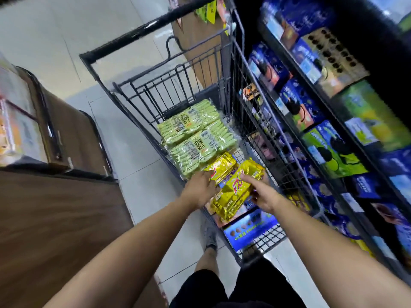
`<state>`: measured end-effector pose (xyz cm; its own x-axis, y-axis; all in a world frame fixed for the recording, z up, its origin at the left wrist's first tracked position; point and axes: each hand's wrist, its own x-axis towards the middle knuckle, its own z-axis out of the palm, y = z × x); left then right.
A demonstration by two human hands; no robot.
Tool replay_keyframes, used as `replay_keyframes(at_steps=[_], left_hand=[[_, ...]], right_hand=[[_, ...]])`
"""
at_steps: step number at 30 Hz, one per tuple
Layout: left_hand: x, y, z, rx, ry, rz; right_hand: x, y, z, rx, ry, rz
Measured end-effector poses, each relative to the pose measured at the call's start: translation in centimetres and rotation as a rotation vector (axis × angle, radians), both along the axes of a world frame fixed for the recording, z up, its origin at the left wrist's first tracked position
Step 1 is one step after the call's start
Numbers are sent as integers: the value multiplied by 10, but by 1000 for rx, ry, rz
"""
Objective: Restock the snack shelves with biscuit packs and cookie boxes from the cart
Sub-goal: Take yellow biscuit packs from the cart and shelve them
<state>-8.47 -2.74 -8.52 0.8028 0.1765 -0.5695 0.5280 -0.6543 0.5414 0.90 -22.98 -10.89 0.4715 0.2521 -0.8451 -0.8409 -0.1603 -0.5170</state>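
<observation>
Your left hand (pixel 201 188) curls over the left edge of the gold packs (pixel 233 190), and your right hand (pixel 263 195) pinches their right edge. The packs are at the near end of the cart (pixel 142 30), over a blue box (pixel 249 228).

Risk: the foil looks slick, and two loose packs could shear apart and one drop.

Green packs (pixel 195 134) fill the far end. The floor (pixel 133 152) is pale tile. The cart's right side is hard against the shelves (pixel 298 67), so the aisle is tight.

The gold foil packs (pixel 231 185) bore red-and-blue print; the biscuit packs (pixel 195 134) at their twelve o'clock were pale green, the wire cart (pixel 124 39) black, shelf boxes (pixel 308 52) at three o'clock mostly blue.
</observation>
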Motion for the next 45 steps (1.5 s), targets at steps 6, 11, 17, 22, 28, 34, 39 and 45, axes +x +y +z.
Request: replay_keyframes(at_steps=[6,11,17,22,28,34,39,45], left_hand=[[57,-54,64,-792,184,366],[80,-116,93,-923,323,51],[63,-204,112,-899,442,-174],[31,-281,117,-833,397,-19],[-16,-369,130,-871,235,379],[-57,-443,142,-878,110,381],[-72,-496,155,-870,147,239],[-69,-534,162,-890,278,24]], right_hand=[[12,-57,95,123,50,90],[-9,-118,143,96,10,200],[-63,-196,157,96,-16,54],[-117,-269,154,109,-49,-24],[-199,-376,154,194,-14,-209],[-246,-429,174,220,-182,-579],[-271,-458,181,76,-263,-683],[-308,-496,194,-7,-336,-931]])
